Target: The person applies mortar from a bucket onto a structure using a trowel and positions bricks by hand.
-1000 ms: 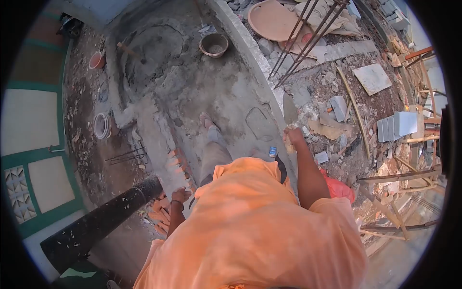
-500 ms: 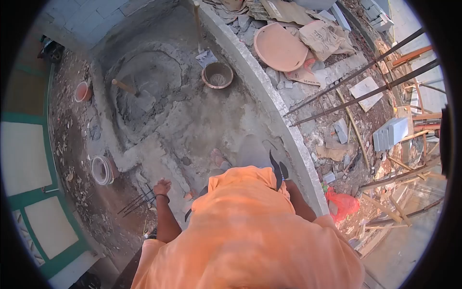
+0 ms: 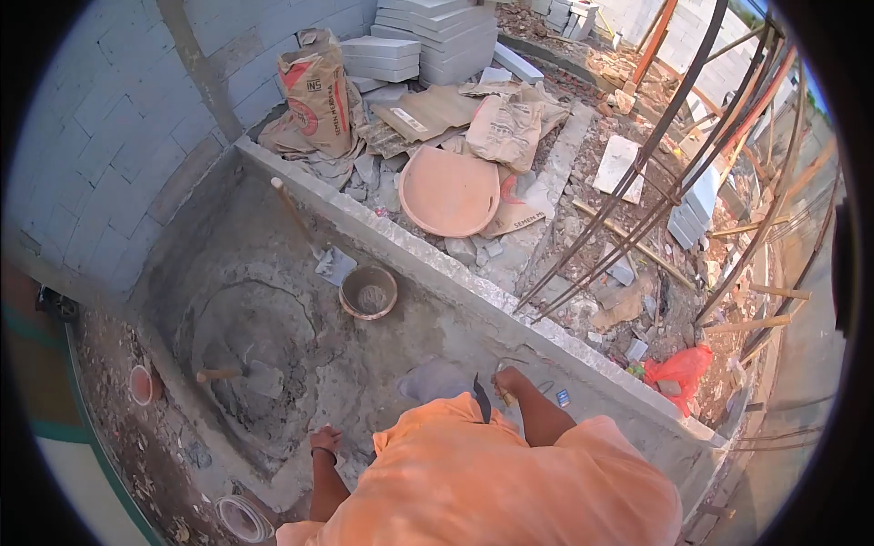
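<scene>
My left hand (image 3: 325, 439), with a dark band at the wrist, hangs over the edge of the wet cement. Its fingers are loosely bent and apart, and nothing shows in them. My right hand (image 3: 510, 382) is beside my body near the low wall, its fingers closed around something thin and yellowish that I cannot make out. A small blue packet (image 3: 563, 398) lies close to that arm. Ahead, a shovel (image 3: 264, 379) with a wooden handle rests in the grey mortar (image 3: 238, 328). A second shovel (image 3: 335, 265) stands beside a round bucket (image 3: 369, 293).
A low cement wall (image 3: 437, 278) runs diagonally on my right. Beyond it lie a round clay-coloured lid (image 3: 449, 193), cement sacks (image 3: 319, 100), stacked blocks (image 3: 446, 45) and slanting steel bars (image 3: 628, 187). An orange pail (image 3: 144, 386) and a white bucket (image 3: 242, 519) stand at left.
The view has swung right and up, bringing the block stack and cement sack into sight. My right hand, hidden before, now shows beside my body. The shovels and round bucket have not visibly moved.
</scene>
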{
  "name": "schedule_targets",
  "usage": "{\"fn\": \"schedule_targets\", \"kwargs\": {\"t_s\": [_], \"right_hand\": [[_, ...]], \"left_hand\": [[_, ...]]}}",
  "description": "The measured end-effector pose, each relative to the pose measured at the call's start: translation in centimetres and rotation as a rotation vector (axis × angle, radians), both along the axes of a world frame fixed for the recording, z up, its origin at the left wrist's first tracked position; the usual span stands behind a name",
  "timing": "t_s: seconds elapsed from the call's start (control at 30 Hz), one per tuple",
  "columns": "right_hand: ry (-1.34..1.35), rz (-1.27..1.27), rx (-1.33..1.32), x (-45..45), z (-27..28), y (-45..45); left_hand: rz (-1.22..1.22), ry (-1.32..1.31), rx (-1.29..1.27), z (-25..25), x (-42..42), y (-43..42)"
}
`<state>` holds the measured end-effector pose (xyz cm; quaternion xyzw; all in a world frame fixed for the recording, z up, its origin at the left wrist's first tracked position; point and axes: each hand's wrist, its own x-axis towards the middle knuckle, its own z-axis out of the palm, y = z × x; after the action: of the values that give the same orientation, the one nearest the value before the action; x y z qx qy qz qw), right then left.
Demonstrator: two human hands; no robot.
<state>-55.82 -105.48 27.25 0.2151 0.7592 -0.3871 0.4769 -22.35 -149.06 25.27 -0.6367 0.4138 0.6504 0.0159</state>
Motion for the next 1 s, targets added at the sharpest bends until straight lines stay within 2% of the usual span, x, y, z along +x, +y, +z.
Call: {"fn": "schedule_targets", "kwargs": {"t_s": [0.07,0.13,0.2,0.27,0.3,0.37,0.4,0.43,0.47,0.5,0.57,0.67,0.77,0.83,0.87,0.9,0.93,1.0], "right_hand": [[-0.057,-0.111,-0.029,0.7,2.0,-0.4],[-0.051,-0.066,0.003,1.1,3.2,-0.3],[0.029,0.229,-0.047,1.0,0.7,1.2],[0.033,0.393,-0.002,0.1,0.2,1.8],[0.005,0.437,0.054,-0.8,0.6,1.6],[-0.034,0.217,0.064,-1.8,1.5,1.1],[-0.046,0.105,0.069,-2.5,1.9,0.9],[-0.061,-0.084,0.018,-3.0,4.0,-0.1],[-0.071,-0.283,-0.048,-3.7,5.1,-1.1],[-0.013,-0.321,-0.087,-4.5,5.0,-1.4],[0.095,-0.386,-0.159,-5.1,4.1,-1.5],[0.12,-0.483,-0.202,-4.8,6.6,-2.6],[0.252,-0.334,-0.212,-1.1,5.5,-2.6],[0.086,-0.501,-0.123,3.5,-1.8,-1.7],[0.008,-0.591,-0.076,5.7,-5.6,-1.2],[-0.079,-0.659,-0.046,7.3,-2.7,-1.9],[-0.165,-0.73,-0.012,8.6,1.6,-3.1],[0.066,-0.025,-0.001,13.2,-0.7,-2.5]], "left_hand": [[-0.214,-0.094,0.039,0.6,-0.9,-0.3],[-0.326,-0.037,0.137,-0.2,-1.5,-2.1],[-1.248,0.135,-0.387,1.0,-3.6,-4.8],[-0.89,0.195,-0.164,0.6,-5.3,-6.3],[-0.082,0.139,0.32,0.0,-6.5,-6.6],[-0.134,0.239,0.395,-0.8,-8.2,-8.9],[-0.352,0.223,0.324,-0.5,-9.9,-9.7],[-1.09,0.119,-0.078,1.0,-12.1,-10.3],[-1.773,-0.047,-0.598,3.9,-14.4,-10.4],[-2.11,-0.163,-0.858,7.5,-16.9,-10.0],[-2.152,-0.188,-0.857,7.2,-20.0,-11.6],[-2.228,-0.206,-0.946,9.2,-25.6,-13.9],[-2.304,-0.225,-1.129,14.5,-33.0,-15.1],[-2.091,-0.138,-0.932,6.8,-37.6,-19.4],[-1.83,-0.057,-0.698,2.0,-39.7,-21.9],[-1.673,0.019,-0.542,-0.9,-41.8,-23.3],[-1.625,0.071,-0.468,-2.9,-44.0,-24.0],[-2.05,0.218,-0.88,0.4,-47.4,-21.4]]}}
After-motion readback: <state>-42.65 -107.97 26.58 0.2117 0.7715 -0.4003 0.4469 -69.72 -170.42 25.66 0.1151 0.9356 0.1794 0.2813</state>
